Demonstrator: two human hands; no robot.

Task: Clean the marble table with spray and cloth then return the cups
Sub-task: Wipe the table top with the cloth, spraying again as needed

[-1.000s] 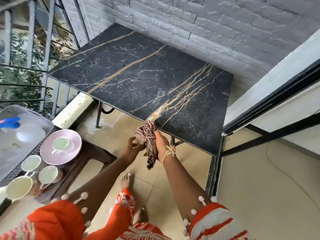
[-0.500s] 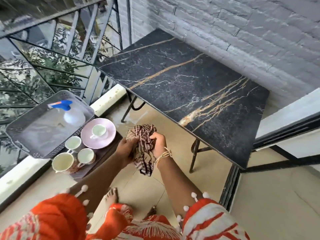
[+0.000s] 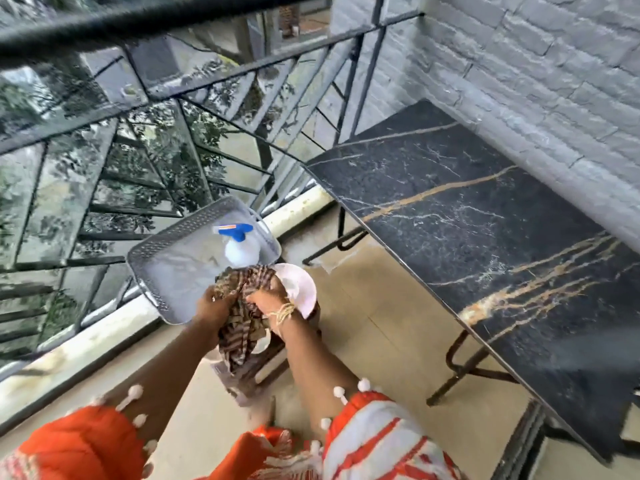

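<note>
My left hand (image 3: 213, 306) and my right hand (image 3: 270, 299) both grip a brown striped cloth (image 3: 242, 320), bunched up and hanging down over a low stool. The black marble table (image 3: 485, 216) with gold veins stands to the right, its top bare. A white spray bottle with a blue trigger (image 3: 240, 247) stands in a grey tray (image 3: 166, 268) just beyond my hands. A pink saucer (image 3: 299, 289) shows behind my right hand. The cups are mostly hidden under the cloth and my arms; one rim (image 3: 261, 342) peeks out.
A black metal railing (image 3: 207, 140) with glass panels runs along the left and far side, above a low white kerb (image 3: 86, 341). A grey brick wall (image 3: 536, 71) backs the table. Beige floor tiles (image 3: 381, 323) lie between stool and table.
I have turned left, away from the table. Both hands carried the cloth from the table's front edge over to the stool with the tray and cups, which now sit under my hands.
</note>
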